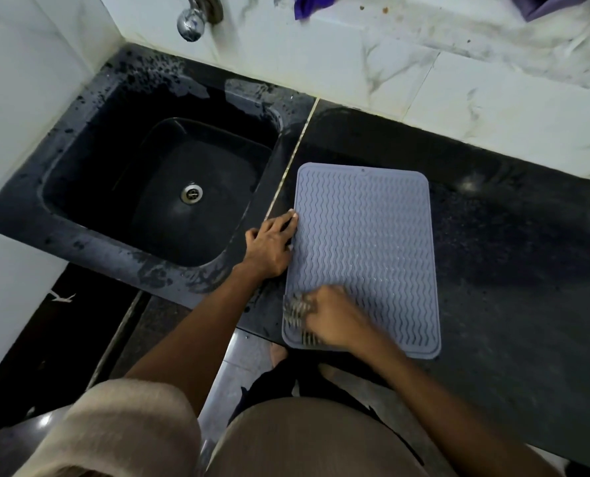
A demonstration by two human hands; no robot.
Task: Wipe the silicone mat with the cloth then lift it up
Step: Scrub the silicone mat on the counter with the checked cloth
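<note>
One mat [364, 249] lies flat on the black counter [514, 256], just right of the one sink [156, 187]. Left hand [269, 247] rests with straight fingers pressing the mat's left edge. Right hand [335, 320] grips one blurred, striped cloth [298, 313] on the mat's near-left corner.

Dim, bluish light; right hand [335, 318] motion-blurred; wide-angle bending at edges.
</note>
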